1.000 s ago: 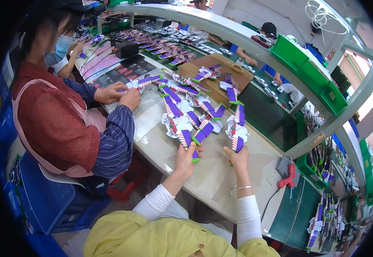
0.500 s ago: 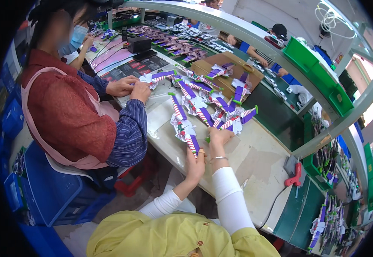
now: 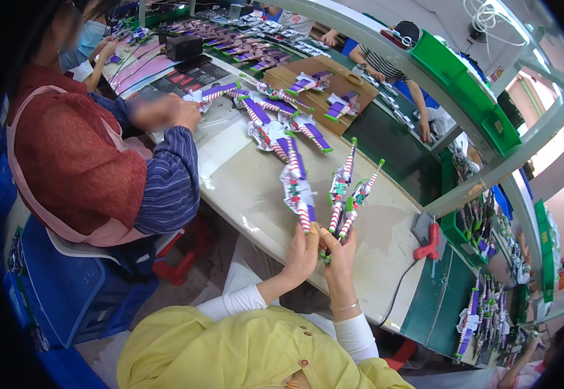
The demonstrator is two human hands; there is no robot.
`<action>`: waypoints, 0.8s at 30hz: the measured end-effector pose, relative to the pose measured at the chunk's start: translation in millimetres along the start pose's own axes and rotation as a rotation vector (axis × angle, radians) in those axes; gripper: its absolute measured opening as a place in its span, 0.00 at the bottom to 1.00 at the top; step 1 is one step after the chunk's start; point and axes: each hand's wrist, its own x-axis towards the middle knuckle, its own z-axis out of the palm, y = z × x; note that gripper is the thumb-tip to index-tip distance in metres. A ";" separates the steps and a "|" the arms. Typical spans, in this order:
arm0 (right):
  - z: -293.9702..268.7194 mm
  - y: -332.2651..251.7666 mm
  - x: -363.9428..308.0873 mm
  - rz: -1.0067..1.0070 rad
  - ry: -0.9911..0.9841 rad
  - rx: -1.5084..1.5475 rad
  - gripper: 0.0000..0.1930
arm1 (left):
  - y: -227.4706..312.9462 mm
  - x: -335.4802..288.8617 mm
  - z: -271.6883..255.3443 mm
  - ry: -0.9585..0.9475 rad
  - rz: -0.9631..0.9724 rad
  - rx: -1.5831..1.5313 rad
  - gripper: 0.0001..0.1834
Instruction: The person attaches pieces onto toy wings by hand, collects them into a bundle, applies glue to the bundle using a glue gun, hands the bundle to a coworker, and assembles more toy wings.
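My left hand [image 3: 300,260] is closed on the lower end of a toy wing piece [image 3: 298,188], white and purple with red-striped edges and a green tip. In my right hand [image 3: 341,262] are at least two similar wing pieces [image 3: 341,183], gripped by their lower ends and fanned upward, with green circuit parts showing at their middles. The two hands are close together over the table's near edge, fingers almost touching. Beyond my left hand's piece lies a loose cluster of more wing pieces [image 3: 270,131] on the pale tabletop [image 3: 230,170].
At my left sits a co-worker in a red top [image 3: 78,155], hands at another wing piece. A red glue gun [image 3: 430,242] with a cable rests at the right. Two wing pieces lie on a cardboard box [image 3: 321,97]. Green bins [image 3: 457,71] line the shelf above.
My right hand has lifted several wing pieces off the cluster and drawn them toward me, beside my left hand. My left hand still holds its piece. The view has shifted somewhat.
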 end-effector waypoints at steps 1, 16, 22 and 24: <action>-5.5 1.9 -2.2 -0.037 -0.020 -0.020 0.24 | -13.0 1.8 7.4 -0.018 0.071 0.141 0.21; -81.2 -31.3 45.5 -0.069 0.093 0.122 0.18 | -40.3 254.3 46.7 0.153 -0.530 -0.452 0.35; -88.5 -26.7 59.9 -0.112 0.060 0.094 0.27 | -65.7 285.9 41.2 0.170 -0.421 -0.724 0.05; -100.6 -30.5 64.2 -0.085 0.048 0.156 0.33 | -49.8 241.2 63.7 0.115 -0.423 -0.606 0.04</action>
